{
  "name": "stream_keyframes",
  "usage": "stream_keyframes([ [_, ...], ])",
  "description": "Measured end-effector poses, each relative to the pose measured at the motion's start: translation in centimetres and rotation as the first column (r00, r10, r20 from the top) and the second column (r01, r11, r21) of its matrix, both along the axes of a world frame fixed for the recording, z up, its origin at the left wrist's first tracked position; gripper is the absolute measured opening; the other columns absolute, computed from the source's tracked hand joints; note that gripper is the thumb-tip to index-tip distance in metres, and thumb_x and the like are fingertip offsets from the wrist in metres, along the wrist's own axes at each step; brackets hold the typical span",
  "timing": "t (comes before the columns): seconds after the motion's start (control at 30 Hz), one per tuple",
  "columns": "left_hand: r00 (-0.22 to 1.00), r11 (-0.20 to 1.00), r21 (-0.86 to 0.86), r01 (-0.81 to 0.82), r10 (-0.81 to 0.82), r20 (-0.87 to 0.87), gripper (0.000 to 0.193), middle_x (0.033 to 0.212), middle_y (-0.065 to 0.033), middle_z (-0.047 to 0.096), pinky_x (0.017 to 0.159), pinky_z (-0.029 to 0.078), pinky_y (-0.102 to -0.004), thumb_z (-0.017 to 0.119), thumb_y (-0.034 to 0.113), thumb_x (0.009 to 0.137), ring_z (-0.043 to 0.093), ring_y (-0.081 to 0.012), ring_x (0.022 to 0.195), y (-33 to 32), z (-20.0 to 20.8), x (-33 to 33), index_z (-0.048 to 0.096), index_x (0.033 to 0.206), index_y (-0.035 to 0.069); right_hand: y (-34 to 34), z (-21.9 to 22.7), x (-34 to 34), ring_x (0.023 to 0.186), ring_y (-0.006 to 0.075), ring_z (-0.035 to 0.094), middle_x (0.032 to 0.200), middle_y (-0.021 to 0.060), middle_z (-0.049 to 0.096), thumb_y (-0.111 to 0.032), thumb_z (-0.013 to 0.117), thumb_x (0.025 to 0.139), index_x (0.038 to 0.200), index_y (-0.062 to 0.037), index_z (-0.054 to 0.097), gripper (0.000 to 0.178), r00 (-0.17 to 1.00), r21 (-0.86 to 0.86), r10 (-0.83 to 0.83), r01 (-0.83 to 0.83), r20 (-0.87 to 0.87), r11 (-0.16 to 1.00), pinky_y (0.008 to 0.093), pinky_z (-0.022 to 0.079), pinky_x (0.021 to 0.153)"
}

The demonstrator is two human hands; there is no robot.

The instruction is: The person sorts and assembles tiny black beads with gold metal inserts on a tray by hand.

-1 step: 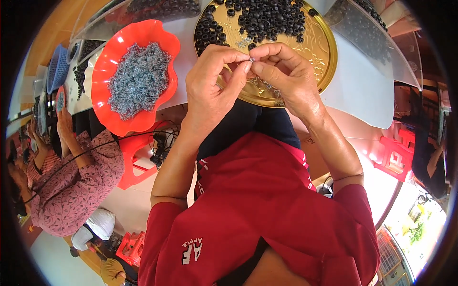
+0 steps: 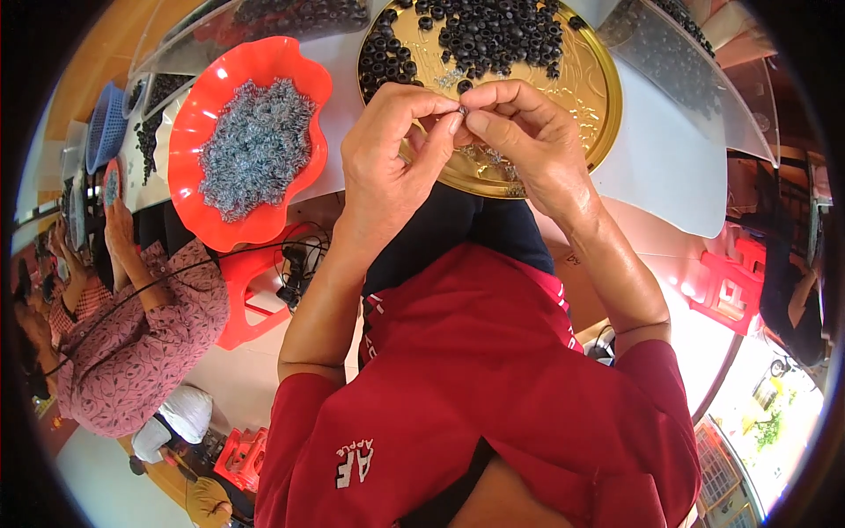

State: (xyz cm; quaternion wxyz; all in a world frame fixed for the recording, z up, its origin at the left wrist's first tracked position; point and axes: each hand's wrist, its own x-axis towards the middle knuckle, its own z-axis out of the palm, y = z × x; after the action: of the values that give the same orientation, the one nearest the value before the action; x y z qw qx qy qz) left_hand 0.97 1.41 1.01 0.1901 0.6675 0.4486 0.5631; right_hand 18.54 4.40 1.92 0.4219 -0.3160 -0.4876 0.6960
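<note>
Pale floor, red plastic stools, white tabletop, bright daylight lower right

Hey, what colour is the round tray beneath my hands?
The round tray is shiny gold, seen best in the head view.

The person wears a red shirt with short sleeves, and white lettering is on it, lower left in the frame. Dark blue trousers are visible near the centre.
</note>
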Motion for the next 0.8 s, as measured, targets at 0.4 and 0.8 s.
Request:
stream_keyframes([
  [0.4,0.997,0.995,-0.082,0.053,-0.049,0.059,0.021,0.097,-0.008,0.069,0.06,0.053,-0.0242,0.075,-0.005,0.084,0.065,-0.0124,0.075,-0.2,-0.1,-0.3,0.069,0.102,0.003,0.4,-0.6,0.0,0.092,0.013,0.066,0.103,0.0076,0.07,-0.012,0.07,0.095,0.114,0.0016,0.064,0.024,0.999,-0.132,-0.032,0.027,-0.036,0.991,0.0265,0.053,0.084],
  [0.8,0.994,1.0,-0.022,-0.021,0.019,-0.104,0.014,0.091,-0.0085,0.067,0.056,0.051,-0.0247,0.073,-0.004,0.086,0.064,-0.0134,0.069,-0.1,0.4,-0.7,0.067,0.098,0.001,-0.3,-0.6,-1.1,0.09,0.0107,0.067,0.097,0.0045,0.072,-0.006,0.072,0.089,0.105,-0.0032,0.07,0.017,0.929,0.332,-0.249,0.152,0.275,0.931,0.0286,0.053,0.082],
])
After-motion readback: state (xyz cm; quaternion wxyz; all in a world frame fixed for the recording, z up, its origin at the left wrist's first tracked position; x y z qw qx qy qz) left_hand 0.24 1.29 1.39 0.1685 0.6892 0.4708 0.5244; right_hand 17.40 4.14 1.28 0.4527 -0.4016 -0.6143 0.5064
